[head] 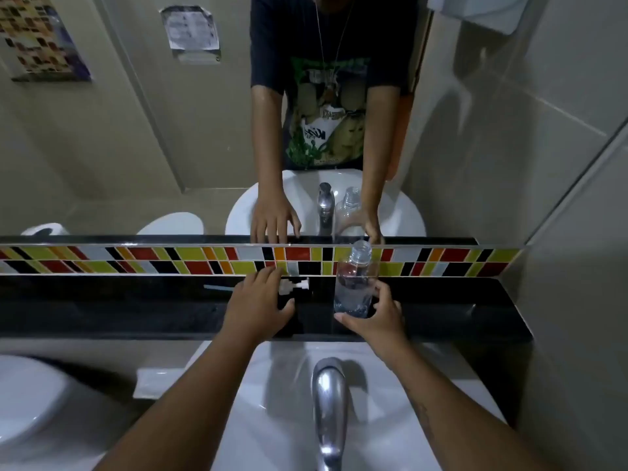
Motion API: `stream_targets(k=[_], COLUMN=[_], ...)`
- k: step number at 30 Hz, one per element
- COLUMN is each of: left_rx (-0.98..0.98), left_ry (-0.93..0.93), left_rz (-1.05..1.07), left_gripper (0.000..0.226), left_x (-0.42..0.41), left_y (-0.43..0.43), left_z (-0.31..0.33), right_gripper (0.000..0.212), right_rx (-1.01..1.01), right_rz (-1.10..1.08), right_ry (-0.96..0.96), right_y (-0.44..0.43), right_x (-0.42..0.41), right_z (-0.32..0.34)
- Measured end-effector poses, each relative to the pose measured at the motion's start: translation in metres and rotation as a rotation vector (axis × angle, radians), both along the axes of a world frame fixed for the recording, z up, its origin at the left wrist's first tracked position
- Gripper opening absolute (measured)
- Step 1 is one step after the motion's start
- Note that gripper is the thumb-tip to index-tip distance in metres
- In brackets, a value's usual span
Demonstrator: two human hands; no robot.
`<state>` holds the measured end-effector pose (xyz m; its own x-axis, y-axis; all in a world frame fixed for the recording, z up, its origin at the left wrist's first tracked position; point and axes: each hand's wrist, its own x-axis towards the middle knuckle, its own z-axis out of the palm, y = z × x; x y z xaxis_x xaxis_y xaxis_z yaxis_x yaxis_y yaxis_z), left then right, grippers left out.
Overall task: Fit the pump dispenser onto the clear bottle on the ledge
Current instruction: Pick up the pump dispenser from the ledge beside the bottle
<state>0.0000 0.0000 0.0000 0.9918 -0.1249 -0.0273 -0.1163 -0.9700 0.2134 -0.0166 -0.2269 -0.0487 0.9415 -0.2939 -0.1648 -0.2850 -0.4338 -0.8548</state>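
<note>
The clear bottle (353, 283) stands upright and uncapped on the black ledge (136, 300), with a little liquid at its bottom. My right hand (377, 317) wraps its lower part, thumb at the base and fingers on the right side. The white pump dispenser (295, 286) lies flat on the ledge to the bottle's left, its thin tube (217, 287) pointing left. My left hand (258, 300) hovers over the pump's middle with fingers spread, hiding that part; only the head and the tube end show.
A chrome tap (329, 396) rises from the white basin (272, 419) just below the ledge. Coloured mosaic tiles (170, 260) and a mirror back the ledge. A toilet lid (27, 396) sits at the lower left, and a grey wall closes in on the right.
</note>
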Motion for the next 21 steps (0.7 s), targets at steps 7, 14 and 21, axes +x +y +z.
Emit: stream_targets(k=[7,14,21], left_rx=[0.112,0.23,0.078], left_ry=[-0.022,-0.032,-0.017], left_rz=[-0.082,-0.126,-0.165], left_gripper=[0.064,0.047,0.046], left_x=[0.02,0.024,0.02], left_y=[-0.001,0.006,0.013], left_z=[-0.016,-0.023,0.014], right_gripper=[0.072,0.074,0.072], right_rx=[-0.258,-0.269,-0.265], right_rz=[-0.006,0.016,0.022], right_ry=[-0.047,-0.064,-0.032], right_y=[0.003,-0.001,-0.002], right_x=[0.005,0.004,0.005], right_z=[-0.016,-0.018,-0.017])
